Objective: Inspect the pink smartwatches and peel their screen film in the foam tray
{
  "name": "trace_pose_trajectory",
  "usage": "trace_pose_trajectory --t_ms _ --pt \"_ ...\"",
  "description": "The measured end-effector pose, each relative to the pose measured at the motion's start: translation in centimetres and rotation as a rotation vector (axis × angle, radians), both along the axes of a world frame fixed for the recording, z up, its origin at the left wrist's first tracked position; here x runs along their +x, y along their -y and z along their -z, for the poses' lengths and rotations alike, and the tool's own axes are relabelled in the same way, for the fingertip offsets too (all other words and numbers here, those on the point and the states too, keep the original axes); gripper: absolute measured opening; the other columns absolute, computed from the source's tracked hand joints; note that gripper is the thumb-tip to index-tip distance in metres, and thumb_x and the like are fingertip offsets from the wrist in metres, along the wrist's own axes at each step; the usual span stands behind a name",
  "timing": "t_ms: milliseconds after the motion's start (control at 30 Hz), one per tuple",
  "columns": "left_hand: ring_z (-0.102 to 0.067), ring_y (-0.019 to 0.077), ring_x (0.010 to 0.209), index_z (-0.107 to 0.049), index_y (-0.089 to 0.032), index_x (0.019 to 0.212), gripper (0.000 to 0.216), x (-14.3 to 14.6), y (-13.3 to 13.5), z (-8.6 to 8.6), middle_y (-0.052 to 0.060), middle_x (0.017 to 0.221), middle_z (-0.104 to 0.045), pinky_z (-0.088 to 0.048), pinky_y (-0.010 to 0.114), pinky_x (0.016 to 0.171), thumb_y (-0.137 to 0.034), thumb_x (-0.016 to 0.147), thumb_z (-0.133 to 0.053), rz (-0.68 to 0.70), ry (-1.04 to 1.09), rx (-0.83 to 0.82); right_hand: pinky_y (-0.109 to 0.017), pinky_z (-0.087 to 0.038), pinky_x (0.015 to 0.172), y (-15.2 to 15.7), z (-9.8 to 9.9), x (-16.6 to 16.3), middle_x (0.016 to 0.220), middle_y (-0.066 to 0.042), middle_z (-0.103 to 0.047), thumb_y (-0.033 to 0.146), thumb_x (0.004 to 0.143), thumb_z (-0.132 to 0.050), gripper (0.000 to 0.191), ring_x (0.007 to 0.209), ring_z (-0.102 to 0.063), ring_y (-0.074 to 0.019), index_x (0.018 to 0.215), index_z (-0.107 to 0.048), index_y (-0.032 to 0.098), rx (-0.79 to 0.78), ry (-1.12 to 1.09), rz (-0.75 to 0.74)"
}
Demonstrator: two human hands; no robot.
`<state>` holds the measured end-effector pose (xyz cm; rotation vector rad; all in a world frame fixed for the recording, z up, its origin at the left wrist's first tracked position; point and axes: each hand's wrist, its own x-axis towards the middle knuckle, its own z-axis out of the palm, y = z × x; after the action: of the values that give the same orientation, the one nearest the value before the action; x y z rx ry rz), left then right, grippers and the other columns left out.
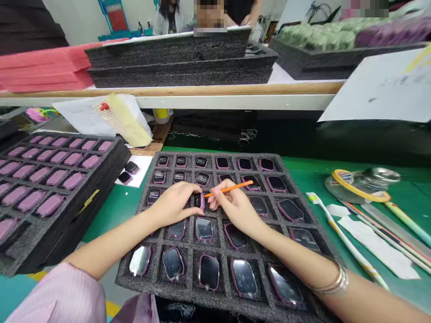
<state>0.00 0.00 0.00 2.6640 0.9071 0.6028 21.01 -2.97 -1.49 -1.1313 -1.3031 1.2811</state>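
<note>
My left hand [178,202] pinches a small pink-purple watch case with a dark screen [198,200], tilted over the foam tray. In my right hand [234,204] is a thin orange stick [232,188], its pointed end touching or very near the edge of that watch case. Below both hands lies the dark grey foam tray [220,299], whose square pockets hold several similar watch cases with dark, glossy screens, such as one at the front [208,271]. A few screens in the back left pockets show white text. My forearms hide some pockets.
At left stands a foam tray stack [111,157] with rows of pink cases. Two dark watch pieces lie on white paper [143,163]. To the right are a toothbrush [350,242], a glass jar [357,184] and paper strips. A shelf edge [235,101] runs behind; people are beyond it.
</note>
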Motion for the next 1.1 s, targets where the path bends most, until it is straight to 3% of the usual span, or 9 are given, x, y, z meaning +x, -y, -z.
trace_pose_trajectory --t_ms 133,233,400,533,767,1100 --pt "-0.062 0.0286 0.101 -0.059 -0.018 0.106 0.051 -0.2 -0.1 -0.8 0.010 0.105 -0.067 -0.050 0.046 0.091 -0.063 0.085 -0.064 -0.052 -0.034 0.021 -0.030 -0.057 0.060 0.3 -0.1 0.1 0.067 0.000 -0.068 0.064 0.084 -0.067 0.044 0.057 -0.065 -0.0139 0.082 -0.051 0.023 -0.009 -0.001 -0.011" --pt "-0.058 0.0297 0.098 -0.065 -0.017 0.092 0.044 -1.2 -0.4 -1.5 0.011 0.100 -0.063 -0.048 0.047 0.087 -0.060 0.091 -0.058 -0.086 -0.169 0.065 -0.030 -0.057 0.059 0.2 -0.4 0.3 0.069 -0.001 -0.068 0.061 0.087 -0.064 0.041 0.057 -0.065 -0.0137 0.084 -0.050 0.023 0.005 -0.018 0.002" --pt "-0.057 0.0285 0.110 -0.068 -0.021 0.107 0.033 -4.1 -0.6 -2.1 0.011 0.115 -0.061 -0.046 0.046 0.095 -0.050 0.094 -0.061 -0.012 -0.216 0.065 -0.029 -0.055 0.059 -0.8 -1.4 -0.2 0.074 -0.001 -0.068 0.054 0.089 -0.063 0.033 0.057 -0.064 -0.0123 0.088 -0.053 0.022 0.040 -0.022 -0.004" --pt "-0.060 0.0249 0.108 -0.066 -0.022 0.111 0.030 -5.4 -0.4 -1.6 0.008 0.111 -0.066 -0.047 0.043 0.097 -0.045 0.093 -0.064 0.049 -0.099 0.031 -0.029 -0.057 0.061 -1.7 -2.1 -2.4 0.077 -0.002 -0.070 0.047 0.087 -0.066 0.028 0.060 -0.066 -0.0128 0.087 -0.056 0.021 0.039 -0.006 -0.086" --pt "-0.062 0.0237 0.112 -0.067 -0.021 0.105 0.024 -5.6 0.1 -0.6 0.009 0.113 -0.069 -0.050 0.040 0.100 -0.042 0.095 -0.063 0.012 0.018 0.027 -0.030 -0.058 0.059 -2.5 -0.6 -5.6 0.068 0.004 -0.062 0.046 0.091 -0.054 0.024 0.057 -0.066 -0.0131 0.088 -0.046 0.024 0.036 -0.009 -0.110" --pt "-0.066 0.0249 0.109 -0.055 -0.021 0.120 0.051 -5.6 0.4 -0.2 0.009 0.115 -0.069 -0.054 0.042 0.095 -0.055 0.085 -0.071 -0.131 0.060 -0.057 -0.031 -0.058 0.059 -2.1 0.1 -5.7 0.068 0.003 -0.062 0.051 0.089 -0.058 0.029 0.058 -0.066 -0.0142 0.084 -0.046 0.024 0.046 0.040 -0.161"
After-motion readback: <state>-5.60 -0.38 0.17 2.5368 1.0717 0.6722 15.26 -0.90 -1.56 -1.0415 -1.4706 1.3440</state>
